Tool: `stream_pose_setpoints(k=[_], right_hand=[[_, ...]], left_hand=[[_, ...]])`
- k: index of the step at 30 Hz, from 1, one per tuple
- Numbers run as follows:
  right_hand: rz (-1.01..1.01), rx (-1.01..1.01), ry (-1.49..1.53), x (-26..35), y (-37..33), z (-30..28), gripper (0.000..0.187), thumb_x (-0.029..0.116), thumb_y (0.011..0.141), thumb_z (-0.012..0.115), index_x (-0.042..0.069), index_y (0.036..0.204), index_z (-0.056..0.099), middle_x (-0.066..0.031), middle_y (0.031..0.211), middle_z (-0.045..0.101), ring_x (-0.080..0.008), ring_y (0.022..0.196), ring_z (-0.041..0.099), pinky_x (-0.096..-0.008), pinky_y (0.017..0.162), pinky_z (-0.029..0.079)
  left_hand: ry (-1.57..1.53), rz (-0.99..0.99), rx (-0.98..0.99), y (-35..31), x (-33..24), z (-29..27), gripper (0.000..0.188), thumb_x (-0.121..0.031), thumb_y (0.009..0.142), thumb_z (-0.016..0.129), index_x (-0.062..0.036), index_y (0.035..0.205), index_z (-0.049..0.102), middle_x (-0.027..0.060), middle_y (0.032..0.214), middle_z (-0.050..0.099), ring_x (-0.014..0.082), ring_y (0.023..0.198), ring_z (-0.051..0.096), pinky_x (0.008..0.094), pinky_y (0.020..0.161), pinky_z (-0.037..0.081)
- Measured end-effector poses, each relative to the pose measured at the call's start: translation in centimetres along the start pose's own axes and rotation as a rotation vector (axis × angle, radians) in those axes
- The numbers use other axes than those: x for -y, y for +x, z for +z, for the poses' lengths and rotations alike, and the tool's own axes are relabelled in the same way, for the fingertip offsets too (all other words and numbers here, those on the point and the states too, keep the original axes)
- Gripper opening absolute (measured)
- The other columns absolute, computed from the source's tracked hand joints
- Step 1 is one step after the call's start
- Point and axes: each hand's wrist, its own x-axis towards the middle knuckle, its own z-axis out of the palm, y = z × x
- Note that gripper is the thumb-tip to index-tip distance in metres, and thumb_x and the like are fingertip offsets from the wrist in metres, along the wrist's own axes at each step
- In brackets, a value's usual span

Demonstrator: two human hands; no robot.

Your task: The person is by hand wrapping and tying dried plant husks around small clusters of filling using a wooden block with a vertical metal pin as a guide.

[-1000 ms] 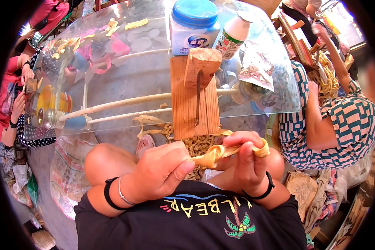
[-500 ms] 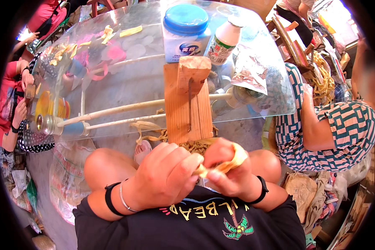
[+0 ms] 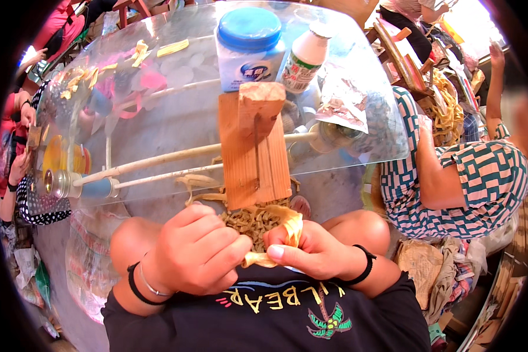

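While both hands are working low before the chest, a pale strip (image 3: 293,218) is running between them.

The left hand (image 3: 196,252) is clenching the strip's lower end in a fist, the exact grip hiding from me behind the fingers; the right hand (image 3: 311,251) is pinching it with thumb against finger, a loop standing up beyond. Two grips are probably giving better control over so limp a thing. Past the hands, a heap (image 3: 245,223) of curled pieces is showing between the knees, likely within easy reach. A wooden board (image 3: 255,173) is jutting over the near edge of the glass table (image 3: 176,126), bearing a block (image 3: 261,100); a jar (image 3: 249,53) and a bottle (image 3: 306,58) are standing behind, seemingly set back for elbow room.
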Motion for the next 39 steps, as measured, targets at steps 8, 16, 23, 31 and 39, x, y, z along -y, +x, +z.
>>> stream_pose_setpoints(k=[8,16,23,31,39], right_hand=[[0.013,0.069,0.022,0.7,0.0,-0.3,0.031,0.02,0.104,0.052,0.006,0.077,0.051,0.006,0.071,0.044,-0.0043,0.066,0.036,-0.0251,0.058,0.031],[-0.122,0.004,0.083,1.2,0.0,-0.2,0.032,0.014,0.103,0.051,0.005,0.073,0.047,0.0015,0.071,0.044,-0.0081,0.064,0.036,-0.0272,0.058,0.031],[0.128,0.112,-0.203,1.4,0.9,-1.4,0.042,0.03,0.103,0.055,0.002,0.072,0.053,0.0042,0.058,0.044,-0.009,0.053,0.034,-0.03,0.048,0.029],[-0.513,-0.313,-0.506,1.6,2.0,-0.1,0.056,0.022,0.075,0.089,0.003,0.118,0.059,-0.0052,0.093,0.064,-0.0079,0.07,0.059,-0.0222,0.057,0.047],[-0.551,-0.594,-0.332,2.1,4.7,-2.1,0.026,-0.001,0.091,0.069,-0.003,0.114,0.056,-0.0034,0.099,0.059,-0.0043,0.081,0.057,-0.0185,0.067,0.046]], left_hand=[[-0.781,-0.234,0.028,-1.0,-0.2,1.5,0.032,0.005,0.074,0.074,-0.0039,0.103,0.062,0.0104,0.085,0.067,0.0221,0.068,0.066,0.0276,0.054,0.05],[-0.975,-0.507,-0.25,-2.0,0.6,-0.7,0.016,0.006,0.071,0.074,-0.0027,0.08,0.063,0.0051,0.067,0.063,0.0101,0.051,0.054,0.0242,0.048,0.04],[-1.452,-0.503,-0.355,-0.7,0.1,1.1,0.043,0.008,0.082,0.064,-0.0061,0.116,0.042,0.0077,0.093,0.056,0.0177,0.078,0.063,0.0419,0.083,0.053],[-0.807,-0.288,-0.111,1.6,0.7,1.7,0.029,0.004,0.077,0.075,-0.0057,0.1,0.061,0.0087,0.09,0.059,0.018,0.075,0.06,0.0263,0.061,0.048],[-0.347,-0.526,-0.26,2.0,3.1,1.1,0.02,-0.001,0.082,0.077,-0.0009,0.099,0.065,0.0072,0.074,0.061,0.0148,0.058,0.055,0.0272,0.051,0.044]])
